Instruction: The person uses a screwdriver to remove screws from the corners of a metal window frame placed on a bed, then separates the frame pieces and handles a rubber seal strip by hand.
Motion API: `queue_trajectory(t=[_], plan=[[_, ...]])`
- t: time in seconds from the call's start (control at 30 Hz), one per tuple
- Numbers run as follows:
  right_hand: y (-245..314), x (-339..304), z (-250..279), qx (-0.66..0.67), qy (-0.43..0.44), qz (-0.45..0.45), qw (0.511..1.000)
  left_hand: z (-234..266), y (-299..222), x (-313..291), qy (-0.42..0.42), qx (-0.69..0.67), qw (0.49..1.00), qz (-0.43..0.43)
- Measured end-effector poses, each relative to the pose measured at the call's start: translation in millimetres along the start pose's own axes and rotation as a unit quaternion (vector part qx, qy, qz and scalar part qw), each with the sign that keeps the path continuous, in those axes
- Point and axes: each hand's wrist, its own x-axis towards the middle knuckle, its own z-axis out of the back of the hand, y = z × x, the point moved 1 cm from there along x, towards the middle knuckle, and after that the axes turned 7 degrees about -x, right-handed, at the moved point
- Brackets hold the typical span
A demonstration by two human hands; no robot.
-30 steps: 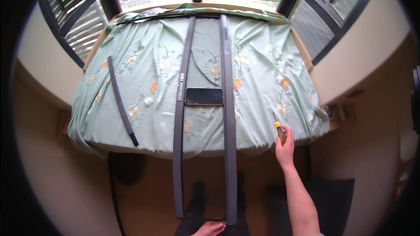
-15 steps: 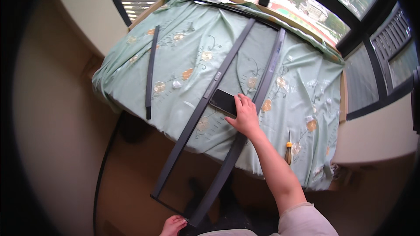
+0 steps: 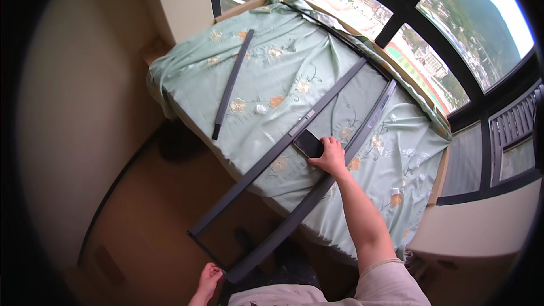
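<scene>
Table (image 3: 436, 184) wears a pale green flowered cloth (image 3: 283, 73) and sits against the windows (image 3: 453, 28), brown floor (image 3: 147, 204) below its near edge. Two long grey bars (image 3: 272, 161) overhang that edge; a short bar (image 3: 231, 84) lies further left. My right hand (image 3: 330, 157), arm outstretched, rests on the black phone (image 3: 309, 143) between the long bars, fingers flat, not closed around it. My left hand (image 3: 207, 281) grips the bars' near end.
</scene>
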Motion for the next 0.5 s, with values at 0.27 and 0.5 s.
queue_trajectory(t=[0.27,0.5], plan=[[-58.5,14.7,17.9,0.245,0.017,0.058,0.968,-19.6,-3.9,-20.5,-0.075,0.025,0.997,-0.011],[-60.5,25.9,25.2,0.182,0.131,0.165,0.960,-34.2,-15.0,-23.6,-0.109,-0.018,0.994,0.010]])
